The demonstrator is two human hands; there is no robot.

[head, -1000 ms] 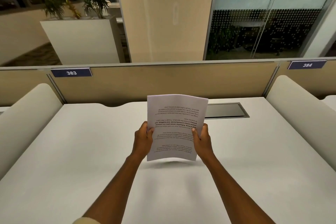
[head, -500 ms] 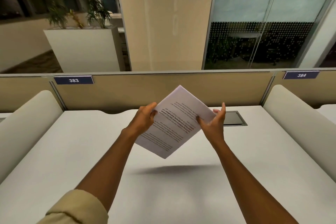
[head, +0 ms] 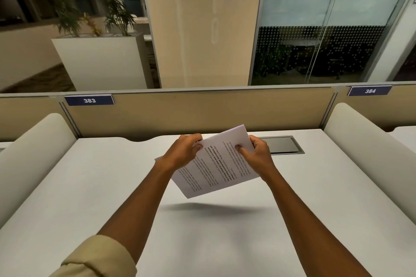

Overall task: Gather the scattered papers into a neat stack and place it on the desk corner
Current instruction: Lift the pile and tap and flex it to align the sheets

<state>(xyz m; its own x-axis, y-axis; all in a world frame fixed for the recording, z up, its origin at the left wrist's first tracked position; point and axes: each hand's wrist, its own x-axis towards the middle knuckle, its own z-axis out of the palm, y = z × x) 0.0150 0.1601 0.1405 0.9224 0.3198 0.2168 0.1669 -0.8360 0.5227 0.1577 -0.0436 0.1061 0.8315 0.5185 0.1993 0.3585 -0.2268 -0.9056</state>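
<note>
A stack of white printed papers point(head: 216, 168) hangs in the air above the middle of the white desk point(head: 90, 186), turned askew with one corner pointing down. My left hand point(head: 182, 150) grips its upper left edge. My right hand point(head: 256, 153) grips the upper right part, thumb pressed on the printed face. The stack casts a shadow on the desk below it. No other loose sheets show on the desk.
A dark cable hatch point(head: 282, 145) is set into the desk at the back right. A beige partition point(head: 202, 110) with label 383 point(head: 89, 100) closes the back. Rounded white dividers stand at the left point(head: 29, 148) and right point(head: 364, 148).
The stack went from upright between both hands to tilted, then rotated further toward flat and lower. My left hand shifted onto its top edge, and my right hand closed on it.
</note>
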